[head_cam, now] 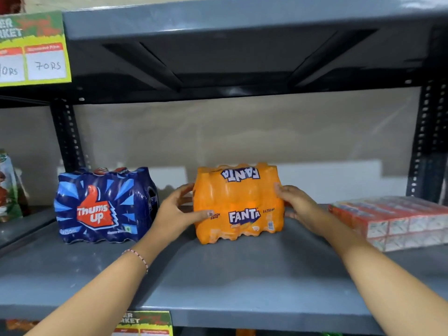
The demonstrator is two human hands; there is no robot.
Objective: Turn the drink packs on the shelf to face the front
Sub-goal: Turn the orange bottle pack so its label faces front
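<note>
An orange Fanta pack (pixel 238 204) stands in the middle of the grey shelf (pixel 218 275), its logo side turned towards me. My left hand (pixel 180 209) grips its left side, thumb across the front. My right hand (pixel 294 202) holds its right side, fingers against the wrap. To the left a blue Thums Up pack (pixel 104 206) stands with its logo facing forward, free of both hands.
A flat tray of red and white cartons (pixel 392 221) lies at the right of the shelf. A green and brown packet (pixel 9 187) stands at the far left. Black perforated uprights (pixel 66 134) frame the bay; an upper shelf (pixel 242 23) carries a price card (pixel 34 49).
</note>
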